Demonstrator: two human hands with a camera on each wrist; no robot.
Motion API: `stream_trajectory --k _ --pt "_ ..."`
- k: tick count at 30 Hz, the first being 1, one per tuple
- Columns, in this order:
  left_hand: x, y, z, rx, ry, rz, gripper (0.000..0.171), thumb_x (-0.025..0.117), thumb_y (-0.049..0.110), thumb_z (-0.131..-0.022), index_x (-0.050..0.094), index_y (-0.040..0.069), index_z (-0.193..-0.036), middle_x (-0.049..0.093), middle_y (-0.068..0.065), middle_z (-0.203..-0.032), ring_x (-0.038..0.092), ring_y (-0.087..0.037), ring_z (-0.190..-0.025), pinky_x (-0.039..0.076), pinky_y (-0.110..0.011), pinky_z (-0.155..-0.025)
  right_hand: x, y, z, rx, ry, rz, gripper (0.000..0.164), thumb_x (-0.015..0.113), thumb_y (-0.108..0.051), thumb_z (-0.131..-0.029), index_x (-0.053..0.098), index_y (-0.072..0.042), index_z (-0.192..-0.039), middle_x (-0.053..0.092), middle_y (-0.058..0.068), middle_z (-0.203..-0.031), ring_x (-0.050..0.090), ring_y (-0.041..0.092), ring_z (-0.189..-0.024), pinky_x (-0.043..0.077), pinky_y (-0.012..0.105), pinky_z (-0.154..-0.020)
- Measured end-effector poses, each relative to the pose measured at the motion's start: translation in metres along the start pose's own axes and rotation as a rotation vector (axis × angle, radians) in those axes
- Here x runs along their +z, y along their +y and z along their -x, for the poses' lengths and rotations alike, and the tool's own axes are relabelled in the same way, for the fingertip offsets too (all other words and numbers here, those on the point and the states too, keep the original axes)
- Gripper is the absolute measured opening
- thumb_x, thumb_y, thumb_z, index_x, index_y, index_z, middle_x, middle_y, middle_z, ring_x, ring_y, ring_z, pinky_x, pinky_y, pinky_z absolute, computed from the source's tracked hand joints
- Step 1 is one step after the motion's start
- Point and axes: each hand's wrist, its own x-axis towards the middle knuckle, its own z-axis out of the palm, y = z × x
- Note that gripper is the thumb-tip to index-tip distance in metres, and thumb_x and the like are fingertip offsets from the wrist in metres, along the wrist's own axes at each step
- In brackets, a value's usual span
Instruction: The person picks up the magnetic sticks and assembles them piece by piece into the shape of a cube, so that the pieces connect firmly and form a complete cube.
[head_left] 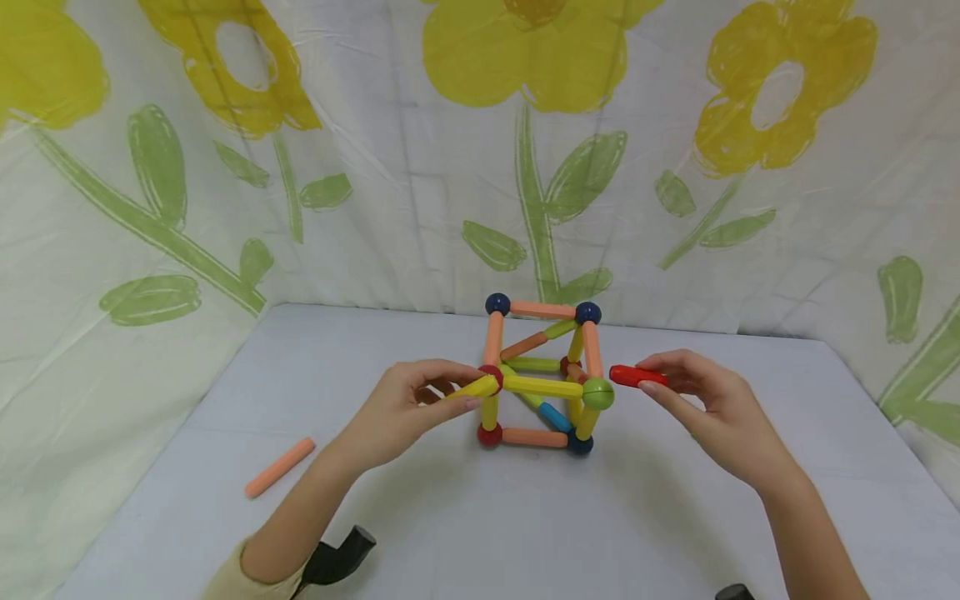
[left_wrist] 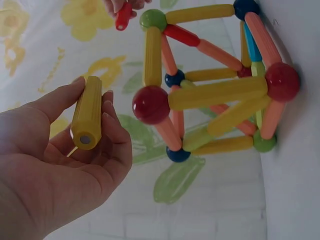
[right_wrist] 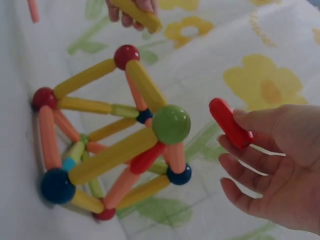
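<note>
A cube frame of magnetic rods and balls stands on the table, with a green ball [head_left: 597, 393] at its near upper right corner and a red ball [left_wrist: 151, 104] at its near upper left. My left hand [head_left: 408, 408] pinches a yellow magnetic rod [left_wrist: 88, 114] between thumb and fingers; in the left wrist view the rod is apart from the red ball. My right hand [head_left: 712, 408] pinches a short red magnetic rod [right_wrist: 231, 123] just right of the green ball, with a gap between. Diagonal rods cross several of the cube's faces.
One loose salmon rod [head_left: 280, 468] lies on the white table [head_left: 480, 533] to the left of the cube. A flower-printed curtain [head_left: 390, 192] hangs behind the table's far edge. A black strap piece [head_left: 337, 558] sits at the left wrist.
</note>
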Motion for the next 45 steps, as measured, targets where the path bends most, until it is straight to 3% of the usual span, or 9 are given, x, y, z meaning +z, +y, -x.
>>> stream_trajectory --k 6,13,18,28,36,40,45 --pt "0.022 0.009 -0.011 0.036 -0.039 0.039 0.029 0.077 0.012 -0.097 0.076 0.005 -0.125 0.075 -0.006 -0.112 0.064 -0.022 -0.098 0.059 -0.028 -0.081 0.009 -0.017 -0.003 -0.056 -0.034 -0.054 0.02 0.07 -0.008 -0.102 0.072 -0.017 -0.119 0.075 -0.002 -0.106 0.073 0.009 -0.097 0.055 0.018 -0.085" --pt "0.037 0.016 -0.016 0.053 -0.089 0.068 0.029 0.076 0.015 -0.098 0.076 0.006 -0.126 0.074 -0.005 -0.111 0.063 -0.019 -0.098 0.058 -0.028 -0.082 0.015 -0.032 -0.003 -0.123 -0.083 -0.108 0.022 0.069 -0.004 -0.102 0.072 -0.016 -0.12 0.075 -0.006 -0.107 0.072 0.012 -0.097 0.057 0.019 -0.088" --pt "0.043 0.019 -0.016 0.053 -0.111 0.061 0.028 0.074 0.017 -0.1 0.076 0.006 -0.126 0.075 -0.006 -0.116 0.064 -0.015 -0.098 0.059 -0.029 -0.084 0.017 -0.035 -0.001 -0.154 -0.111 -0.133 0.025 0.069 -0.002 -0.101 0.072 -0.017 -0.121 0.076 -0.008 -0.109 0.071 0.012 -0.097 0.057 0.02 -0.087" --pt "0.053 0.019 -0.016 0.051 -0.145 0.061 0.026 0.074 0.016 -0.1 0.076 0.007 -0.125 0.075 -0.007 -0.118 0.064 -0.013 -0.1 0.059 -0.029 -0.088 0.022 -0.036 -0.001 -0.195 -0.122 -0.214 0.024 0.067 0.003 -0.101 0.071 -0.006 -0.122 0.076 -0.003 -0.11 0.072 0.013 -0.098 0.057 0.019 -0.091" --pt "0.059 0.017 -0.017 0.049 -0.251 0.041 0.024 0.077 0.015 -0.098 0.077 0.003 -0.12 0.075 -0.004 -0.103 0.063 -0.007 -0.088 0.06 -0.026 -0.08 0.027 -0.034 -0.002 -0.183 -0.103 -0.251 0.026 0.068 0.005 -0.099 0.07 -0.005 -0.123 0.076 0.002 -0.109 0.071 0.013 -0.096 0.058 0.021 -0.089" --pt "0.058 0.018 -0.018 0.038 -0.238 0.049 0.026 0.077 0.015 -0.098 0.077 0.003 -0.12 0.076 -0.005 -0.106 0.065 -0.007 -0.089 0.061 -0.029 -0.082 0.028 -0.032 -0.003 -0.173 -0.062 -0.223 0.027 0.068 0.004 -0.099 0.069 -0.005 -0.125 0.074 0.006 -0.113 0.07 0.012 -0.097 0.058 0.019 -0.089" --pt "0.049 0.02 -0.02 0.007 -0.132 0.112 0.029 0.075 0.014 -0.099 0.074 0.002 -0.126 0.075 -0.009 -0.113 0.068 -0.014 -0.095 0.06 -0.029 -0.085 0.029 -0.025 -0.005 -0.167 0.019 -0.129 0.03 0.071 0.004 -0.097 0.07 -0.006 -0.125 0.073 0.006 -0.115 0.066 0.01 -0.095 0.056 0.015 -0.088"
